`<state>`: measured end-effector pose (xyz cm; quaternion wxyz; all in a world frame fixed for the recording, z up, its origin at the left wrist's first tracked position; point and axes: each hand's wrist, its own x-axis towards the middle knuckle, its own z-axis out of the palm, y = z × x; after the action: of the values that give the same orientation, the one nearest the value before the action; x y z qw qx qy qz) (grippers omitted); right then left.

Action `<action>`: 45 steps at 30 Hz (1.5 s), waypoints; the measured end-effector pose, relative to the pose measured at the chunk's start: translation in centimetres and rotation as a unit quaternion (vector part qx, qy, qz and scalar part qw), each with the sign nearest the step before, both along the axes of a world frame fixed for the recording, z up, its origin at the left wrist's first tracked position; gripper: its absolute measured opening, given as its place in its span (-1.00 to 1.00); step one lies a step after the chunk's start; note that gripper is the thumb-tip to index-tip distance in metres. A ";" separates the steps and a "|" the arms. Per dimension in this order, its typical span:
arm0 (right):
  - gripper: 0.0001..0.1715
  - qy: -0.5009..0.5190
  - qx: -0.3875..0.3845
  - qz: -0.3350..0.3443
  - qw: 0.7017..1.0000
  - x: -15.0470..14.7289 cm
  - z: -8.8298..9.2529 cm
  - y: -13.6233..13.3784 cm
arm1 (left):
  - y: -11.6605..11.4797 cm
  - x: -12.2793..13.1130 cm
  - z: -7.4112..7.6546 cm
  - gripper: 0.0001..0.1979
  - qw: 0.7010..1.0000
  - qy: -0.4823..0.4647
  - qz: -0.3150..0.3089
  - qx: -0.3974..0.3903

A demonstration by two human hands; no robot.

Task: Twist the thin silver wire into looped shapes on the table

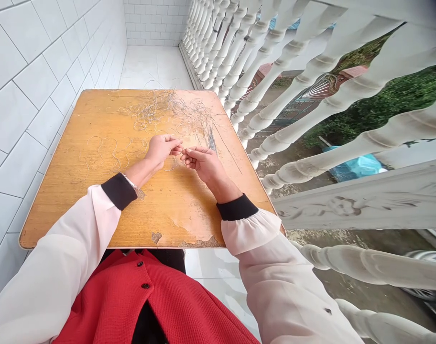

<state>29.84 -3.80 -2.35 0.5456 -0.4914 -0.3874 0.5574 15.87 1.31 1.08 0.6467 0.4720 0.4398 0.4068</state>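
My left hand (163, 150) and my right hand (201, 165) meet above the middle of a worn wooden tabletop (96, 210). Their fingertips pinch together, nearly touching, on what looks like a fine wire strand (180, 151), too thin to see clearly. A tangled mass of thin silvery wire (164, 112) lies just beyond them. Loose curled wires (110, 150) lie left of my left hand. A bundle of straight thin wires (211, 138) lies beyond my right hand.
The table's veneer is peeling near its near edge (189, 224). A white tiled wall (42, 86) runs along the left, and a white balustrade (311, 95) runs along the right. White floor tiles (155, 67) continue beyond the table.
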 end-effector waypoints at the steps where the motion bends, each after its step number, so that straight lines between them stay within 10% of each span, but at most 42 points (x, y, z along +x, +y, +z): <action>1: -0.78 -0.004 -0.005 0.000 1.000 0.0 0.0 0.0 | 0.0 0.0 0.0 -0.73 1.000 0.004 -0.001 0.005; 38: -0.63 -0.081 0.020 -0.063 0.995 0.3 -0.5 0.3 | 1.4 -1.4 -0.6 -0.71 0.999 0.050 0.004 -0.004; 45: -0.54 -0.073 0.014 -0.057 0.996 0.7 -0.4 0.2 | -0.1 -2.4 -1.6 -0.79 0.982 0.141 -0.127 0.022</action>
<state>30.49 -3.60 -2.71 0.5538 -0.5443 -0.4054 0.4824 13.48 1.19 -0.54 0.6141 0.5911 0.4537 0.2602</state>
